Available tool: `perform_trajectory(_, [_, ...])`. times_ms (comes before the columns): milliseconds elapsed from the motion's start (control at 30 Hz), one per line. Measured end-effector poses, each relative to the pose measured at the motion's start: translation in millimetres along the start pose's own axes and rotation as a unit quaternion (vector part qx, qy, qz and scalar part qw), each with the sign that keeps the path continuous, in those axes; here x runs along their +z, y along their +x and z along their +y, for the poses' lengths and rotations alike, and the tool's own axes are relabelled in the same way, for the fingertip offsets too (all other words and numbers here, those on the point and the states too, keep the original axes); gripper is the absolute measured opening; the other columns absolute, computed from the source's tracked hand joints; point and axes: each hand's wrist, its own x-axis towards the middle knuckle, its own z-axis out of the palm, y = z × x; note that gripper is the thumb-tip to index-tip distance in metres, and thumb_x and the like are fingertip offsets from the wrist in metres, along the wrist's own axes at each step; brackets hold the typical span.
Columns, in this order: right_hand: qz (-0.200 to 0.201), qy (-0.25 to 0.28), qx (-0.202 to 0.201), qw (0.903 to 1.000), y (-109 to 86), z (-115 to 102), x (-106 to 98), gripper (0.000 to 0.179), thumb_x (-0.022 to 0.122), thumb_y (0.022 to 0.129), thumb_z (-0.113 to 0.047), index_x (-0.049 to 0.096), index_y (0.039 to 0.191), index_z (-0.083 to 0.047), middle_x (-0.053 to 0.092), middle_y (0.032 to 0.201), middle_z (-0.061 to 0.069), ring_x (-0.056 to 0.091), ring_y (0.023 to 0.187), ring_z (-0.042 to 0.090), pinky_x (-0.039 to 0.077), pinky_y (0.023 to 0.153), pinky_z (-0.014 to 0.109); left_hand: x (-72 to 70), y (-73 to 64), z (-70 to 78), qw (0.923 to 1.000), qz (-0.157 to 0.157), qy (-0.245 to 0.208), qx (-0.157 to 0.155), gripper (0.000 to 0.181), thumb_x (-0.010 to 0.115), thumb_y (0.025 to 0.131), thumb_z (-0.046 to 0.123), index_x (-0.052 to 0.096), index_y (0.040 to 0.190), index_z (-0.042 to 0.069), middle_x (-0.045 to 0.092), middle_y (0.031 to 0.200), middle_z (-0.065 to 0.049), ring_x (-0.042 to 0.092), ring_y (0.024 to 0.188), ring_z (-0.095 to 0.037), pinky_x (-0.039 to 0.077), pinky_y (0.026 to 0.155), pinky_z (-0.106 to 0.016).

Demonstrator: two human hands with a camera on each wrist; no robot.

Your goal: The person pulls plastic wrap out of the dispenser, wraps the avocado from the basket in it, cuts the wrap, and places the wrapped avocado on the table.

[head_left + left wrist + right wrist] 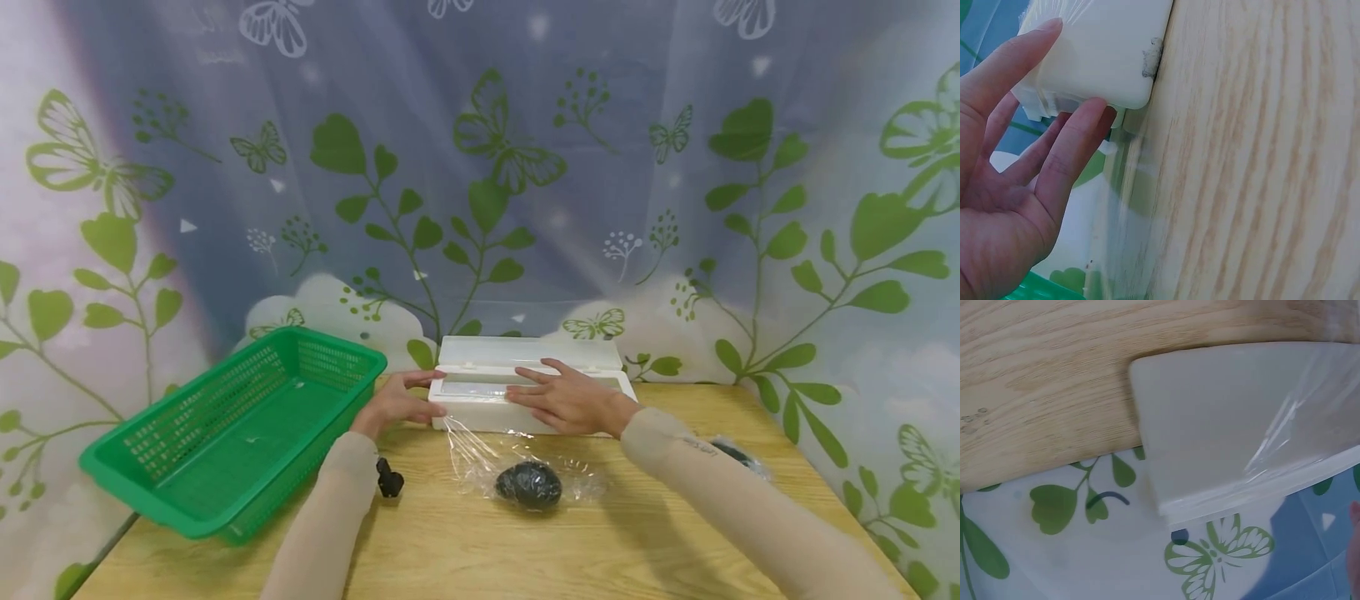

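A white cling film dispenser stands at the table's back with its lid raised. From its front, clear cling film trails onto the table. The film lies about a dark, egg-shaped object, whose kind I cannot tell. My left hand holds the dispenser's left end, thumb on the front face and fingers around the end, as the left wrist view shows. Across the dispenser's open top, my right hand rests with fingers spread and nearly straight. The right wrist view shows mostly the dispenser's right end.
A green plastic basket stands on the left of the wooden table. Beside the left forearm lies a small black object. A dark, film-wrapped item sits behind the right forearm. A patterned curtain hangs behind the table.
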Motion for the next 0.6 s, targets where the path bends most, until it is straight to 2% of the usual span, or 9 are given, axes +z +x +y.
perform_trajectory(267, [0.001,-0.003,-0.002,1.0,-13.9,4,0,0.049,0.042,0.11,-0.031,0.044,0.157,-0.019,0.047,0.161,0.001,0.036,0.155,0.031,0.03,0.124,0.063,3.1,0.8,-1.3,1.0,-0.005,-0.003,0.003,0.07,0.086,0.082,0.006,0.059,0.146,0.012,0.047,0.153,-0.025,0.074,0.093,-0.02,0.064,0.087,-0.043])
perform_trajectory(467, [0.011,0.008,0.006,0.9999,-21.8,7,2,0.048,0.048,0.108,-0.027,0.047,0.156,-0.018,0.05,0.159,0.001,0.037,0.154,0.031,0.03,0.123,0.064,0.1,1.7,-3.9,1.0,0.005,-0.004,0.0,0.069,0.087,0.081,0.004,0.061,0.144,0.014,0.05,0.151,-0.023,0.074,0.09,-0.02,0.065,0.085,-0.042])
perform_trajectory(600, [0.019,0.008,0.007,0.9998,-27.9,8,4,0.047,0.048,0.108,-0.026,0.049,0.155,-0.017,0.052,0.158,0.001,0.04,0.152,0.032,0.033,0.121,0.064,0.1,2.8,-4.2,1.0,0.0,-0.005,0.005,0.069,0.087,0.081,0.006,0.061,0.144,0.014,0.05,0.151,-0.022,0.074,0.092,-0.02,0.065,0.085,-0.041])
